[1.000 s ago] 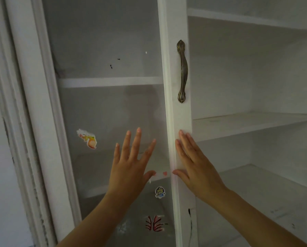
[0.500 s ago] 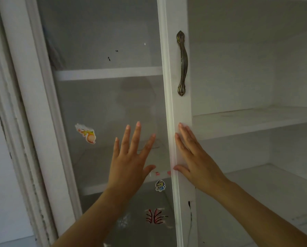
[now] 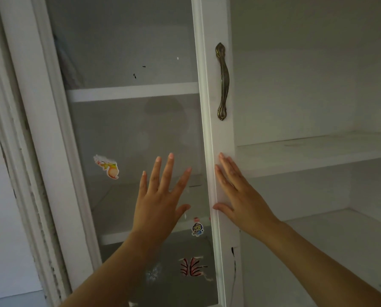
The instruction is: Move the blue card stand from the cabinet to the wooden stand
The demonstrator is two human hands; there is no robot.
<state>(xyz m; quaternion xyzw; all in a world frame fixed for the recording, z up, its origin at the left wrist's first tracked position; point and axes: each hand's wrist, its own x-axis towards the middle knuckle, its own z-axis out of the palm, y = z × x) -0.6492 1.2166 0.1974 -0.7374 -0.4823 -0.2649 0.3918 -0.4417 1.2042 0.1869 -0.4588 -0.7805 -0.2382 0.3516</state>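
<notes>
1. Glass door [image 3: 127, 129] left of open cabinet [image 3: 307, 151].
2. Handle [image 3: 222, 80] on door frame, above right hand [image 3: 244, 200].
3. Left hand [image 3: 158, 202] before glass, between stickers [image 3: 107, 166].
4. Shelves [image 3: 132, 91] behind glass.

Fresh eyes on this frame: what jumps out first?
Two bare hands with spread fingers at centre: the left hand over the glass door panel, the right hand flat on the white door frame. Above the right hand hangs a dark bronze curved handle. Colourful stickers dot the glass, notably an orange cartoon sticker left of the hands; the white shelves at right look bare.
</notes>
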